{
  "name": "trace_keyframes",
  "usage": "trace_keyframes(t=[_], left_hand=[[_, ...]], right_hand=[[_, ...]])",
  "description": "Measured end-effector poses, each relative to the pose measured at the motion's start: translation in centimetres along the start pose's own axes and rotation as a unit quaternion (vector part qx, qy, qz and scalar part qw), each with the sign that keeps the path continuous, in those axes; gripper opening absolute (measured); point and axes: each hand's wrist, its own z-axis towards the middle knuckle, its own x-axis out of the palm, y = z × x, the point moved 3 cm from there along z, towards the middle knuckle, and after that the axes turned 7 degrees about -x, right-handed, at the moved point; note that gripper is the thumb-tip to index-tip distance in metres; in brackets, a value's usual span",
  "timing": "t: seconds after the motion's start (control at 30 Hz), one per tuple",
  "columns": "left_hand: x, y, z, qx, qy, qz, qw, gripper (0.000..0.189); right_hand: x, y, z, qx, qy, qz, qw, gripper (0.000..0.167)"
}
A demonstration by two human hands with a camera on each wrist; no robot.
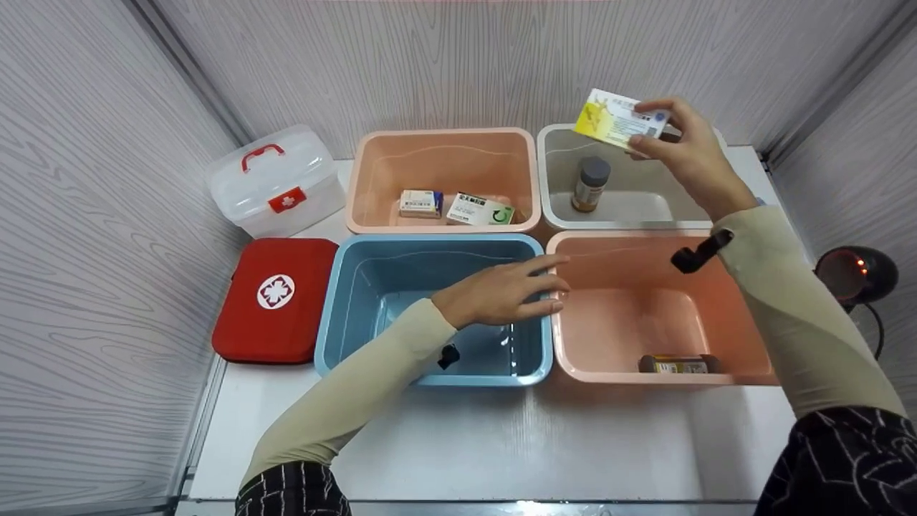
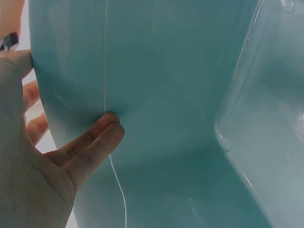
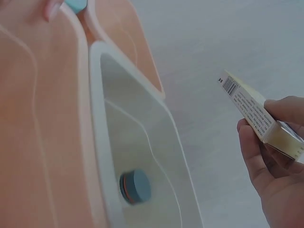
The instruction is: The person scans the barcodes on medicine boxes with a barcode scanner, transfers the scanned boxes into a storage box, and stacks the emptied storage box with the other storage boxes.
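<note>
My right hand (image 1: 691, 150) pinches a white and yellow medicine box (image 1: 622, 118) between thumb and fingers, above the back rim of the white bin (image 1: 648, 223). The right wrist view shows the barcode side of that medicine box (image 3: 251, 109). Inside the white bin stands a brown bottle with a grey cap (image 1: 591, 183). My left hand (image 1: 501, 292) reaches over the right side of the blue bin (image 1: 430, 240), its fingers loosely extended across the rim. Two fingertips (image 2: 111, 128) lie against the bin's inner wall in the left wrist view, while other fingers are partly hidden behind the rim.
The back peach bin (image 1: 444, 134) contains two medicine boxes. A bottle (image 1: 678, 364) lies on its side in the front peach bin (image 1: 645, 377). At the left are a clear first-aid case (image 1: 276, 179) and a red first-aid case (image 1: 276, 326). A black device (image 1: 856, 274) stands far right.
</note>
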Motion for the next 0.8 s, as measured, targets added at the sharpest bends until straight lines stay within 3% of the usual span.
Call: trace_keyframes(t=[0.27,0.47,0.6,0.8], left_hand=[[-0.1,0.1,-0.1,0.003,-0.007,0.010,0.9999,0.052],[-0.1,-0.1,0.1,0.013,-0.003,0.018,0.9998,0.053],[-0.2,-0.1,0.3,0.012,-0.001,0.026,0.9996,0.054],[-0.1,-0.5,0.7,0.013,0.002,0.028,0.9995,0.057]], right_hand=[[7.7,0.2,3.9,0.010,0.074,-0.038,0.9965,0.050],[12.7,0.2,4.9,0.002,0.155,-0.075,0.9851,0.051],[16.0,-0.5,5.2,-0.012,0.210,-0.090,0.9736,0.047],[20.1,-1.5,5.2,-0.011,0.307,-0.139,0.9416,0.042]])
